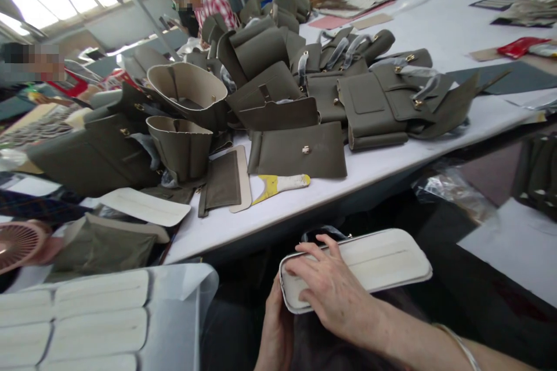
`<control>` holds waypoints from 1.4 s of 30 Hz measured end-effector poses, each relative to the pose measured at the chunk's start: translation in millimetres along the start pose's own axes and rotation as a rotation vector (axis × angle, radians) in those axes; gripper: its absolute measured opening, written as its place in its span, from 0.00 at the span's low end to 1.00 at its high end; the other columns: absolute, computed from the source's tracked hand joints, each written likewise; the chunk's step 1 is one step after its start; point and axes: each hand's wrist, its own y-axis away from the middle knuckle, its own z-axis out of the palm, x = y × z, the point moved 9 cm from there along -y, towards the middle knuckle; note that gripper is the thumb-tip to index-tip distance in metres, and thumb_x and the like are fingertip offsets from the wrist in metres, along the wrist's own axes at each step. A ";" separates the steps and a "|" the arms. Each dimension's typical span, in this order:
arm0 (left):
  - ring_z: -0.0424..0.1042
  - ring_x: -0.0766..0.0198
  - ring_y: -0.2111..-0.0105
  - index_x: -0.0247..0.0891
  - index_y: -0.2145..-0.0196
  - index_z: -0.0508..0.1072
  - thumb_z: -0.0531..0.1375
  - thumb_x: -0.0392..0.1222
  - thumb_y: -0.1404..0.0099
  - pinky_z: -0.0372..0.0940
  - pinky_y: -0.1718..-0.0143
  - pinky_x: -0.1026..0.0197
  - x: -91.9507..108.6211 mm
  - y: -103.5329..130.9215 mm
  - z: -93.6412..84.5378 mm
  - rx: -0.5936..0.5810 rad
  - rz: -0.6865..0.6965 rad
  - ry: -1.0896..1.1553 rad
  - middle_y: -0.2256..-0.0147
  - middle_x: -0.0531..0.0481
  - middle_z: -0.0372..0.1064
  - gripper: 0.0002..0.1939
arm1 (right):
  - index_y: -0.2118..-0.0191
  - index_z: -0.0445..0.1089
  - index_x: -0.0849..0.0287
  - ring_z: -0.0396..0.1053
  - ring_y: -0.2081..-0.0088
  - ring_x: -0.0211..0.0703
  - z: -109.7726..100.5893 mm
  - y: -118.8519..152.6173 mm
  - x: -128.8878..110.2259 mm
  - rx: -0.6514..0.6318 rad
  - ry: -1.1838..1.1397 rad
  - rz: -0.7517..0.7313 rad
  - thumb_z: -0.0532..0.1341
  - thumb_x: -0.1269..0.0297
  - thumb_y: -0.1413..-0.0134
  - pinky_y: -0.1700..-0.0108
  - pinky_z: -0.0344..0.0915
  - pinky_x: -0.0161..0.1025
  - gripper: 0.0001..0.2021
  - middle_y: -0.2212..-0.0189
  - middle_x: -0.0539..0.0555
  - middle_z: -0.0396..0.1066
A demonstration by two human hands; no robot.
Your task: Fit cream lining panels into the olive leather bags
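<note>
An oblong white base panel (383, 261) with rounded ends and a thin dark rim faces up over my lap. It appears to be the bottom of a dark bag, mostly hidden below. My left hand (277, 316) grips its near left end from the side, fingers partly hidden. Across the left part of the panel lies my right hand (333, 284), fingers spread and slightly bent, the tips at the far rim and the thumb on the white surface. A clear-wrapped handle (326, 233) shows behind the far rim.
Olive bag bodies (261, 52) crowd the white table (369, 171). A yellow-and-white scraper (282, 184) lies by its front edge, near a flat flap (300, 151). White panels (96, 330) fill a plastic bin (174, 313) at lower left. A pink fan (21, 243) and other people are leftward.
</note>
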 end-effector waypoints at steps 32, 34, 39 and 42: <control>0.59 0.52 0.36 0.39 0.49 0.77 0.61 0.52 0.32 0.48 0.31 0.51 41.6 7.6 28.5 -0.123 0.142 -0.523 0.42 0.45 0.68 0.19 | 0.48 0.65 0.52 0.58 0.38 0.51 -1.4 1.5 3.4 0.018 -0.046 -0.001 0.64 0.73 0.43 0.34 0.30 0.53 0.18 0.50 0.47 0.74; 0.60 0.51 0.36 0.40 0.46 0.76 0.60 0.52 0.31 0.50 0.32 0.50 42.3 7.3 28.0 -0.117 0.147 -0.573 0.41 0.45 0.67 0.20 | 0.48 0.65 0.53 0.58 0.38 0.51 -1.6 1.6 3.2 0.020 -0.043 -0.005 0.64 0.73 0.43 0.34 0.29 0.52 0.18 0.50 0.47 0.74; 0.60 0.54 0.36 0.40 0.40 0.71 0.57 0.54 0.29 0.50 0.32 0.51 44.8 6.9 23.8 -0.081 0.230 -0.790 0.38 0.44 0.64 0.25 | 0.47 0.65 0.54 0.57 0.38 0.51 -0.9 2.5 5.4 0.022 -0.028 -0.015 0.63 0.73 0.43 0.34 0.27 0.51 0.18 0.49 0.50 0.74; 0.61 0.55 0.37 0.38 0.41 0.71 0.57 0.57 0.31 0.51 0.32 0.53 46.6 6.0 18.6 -0.005 0.292 -0.852 0.39 0.43 0.64 0.27 | 0.48 0.66 0.57 0.56 0.38 0.53 0.8 1.4 7.3 0.029 -0.033 -0.011 0.61 0.75 0.45 0.34 0.28 0.53 0.19 0.50 0.52 0.74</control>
